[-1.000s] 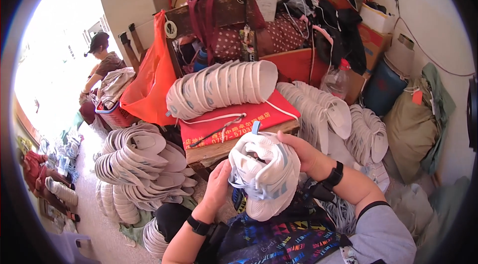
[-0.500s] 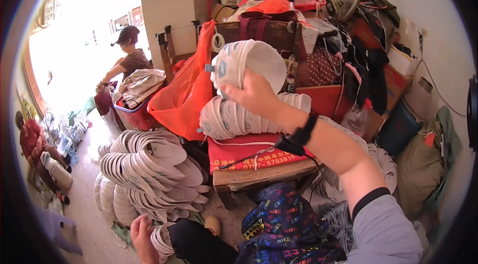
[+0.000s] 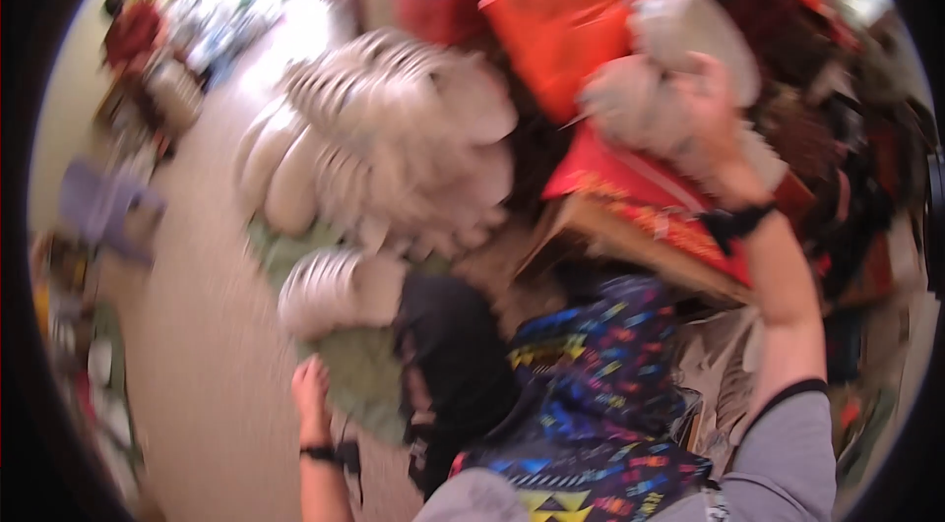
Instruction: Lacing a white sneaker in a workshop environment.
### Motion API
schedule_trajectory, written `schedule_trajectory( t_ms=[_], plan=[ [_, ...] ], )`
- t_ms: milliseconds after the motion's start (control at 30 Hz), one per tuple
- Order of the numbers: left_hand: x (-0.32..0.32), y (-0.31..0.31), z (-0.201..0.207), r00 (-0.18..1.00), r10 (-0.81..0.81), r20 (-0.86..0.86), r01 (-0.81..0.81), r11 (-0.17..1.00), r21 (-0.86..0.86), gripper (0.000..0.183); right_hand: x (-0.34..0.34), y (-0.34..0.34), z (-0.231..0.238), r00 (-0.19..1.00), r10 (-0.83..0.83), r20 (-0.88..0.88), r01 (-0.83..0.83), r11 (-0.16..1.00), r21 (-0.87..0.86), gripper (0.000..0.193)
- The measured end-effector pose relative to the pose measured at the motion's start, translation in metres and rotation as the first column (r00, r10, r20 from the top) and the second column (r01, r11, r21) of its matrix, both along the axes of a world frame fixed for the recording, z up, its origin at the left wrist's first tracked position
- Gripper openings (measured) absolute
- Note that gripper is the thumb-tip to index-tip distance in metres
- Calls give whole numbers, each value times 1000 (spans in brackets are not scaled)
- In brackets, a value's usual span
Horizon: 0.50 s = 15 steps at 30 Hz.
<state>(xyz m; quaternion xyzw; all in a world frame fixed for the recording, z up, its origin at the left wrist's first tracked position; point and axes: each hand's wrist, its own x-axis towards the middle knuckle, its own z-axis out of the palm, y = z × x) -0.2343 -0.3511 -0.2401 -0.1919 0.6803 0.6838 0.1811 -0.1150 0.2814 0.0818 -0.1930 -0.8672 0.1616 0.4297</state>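
My right hand (image 3: pixel 711 114) is at the upper right, its fingers curled against a nested stack of white caps (image 3: pixel 697 30); motion blurs the grip. This stack rests on a lower row of caps (image 3: pixel 625 104), on a red printed cloth (image 3: pixel 630 173) over a wooden bench (image 3: pixel 591 232). My left hand (image 3: pixel 311 389) hangs low at the left, fingers drawn in, with no object visible in it. Just beyond it, a short stack of caps (image 3: pixel 330 291) lies on green cloth (image 3: pixel 359 374). Farther on is a large heap of nested caps (image 3: pixel 394 138).
An orange-red bag (image 3: pixel 561 30) hangs beside the bench, near a red basket (image 3: pixel 433 5). Dark patterned fabric (image 3: pixel 591 355) covers my lap. A purple-grey plastic stool (image 3: pixel 108 207) stands at the left, with a seated person (image 3: pixel 138 35) beyond it. Cluttered goods crowd the right side.
The view has swung left and down, so the bench and caps appear farther right. My left hand is now apart from the short cap stack it was beside. My right hand remains at the bench caps.
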Motion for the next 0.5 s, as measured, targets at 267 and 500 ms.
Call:
schedule_trajectory(
  t_ms=[267,500],
  plan=[
    [7,-17,-112,999,21,28,-10,934,-357,28,120,-107,-57,919,246,308,-156,945,-288,18],
    [-42,54,-157,970,-195,144,229,934,-275,52,164,-116,-74,940,88,328,115,827,-550,12]
  ],
)
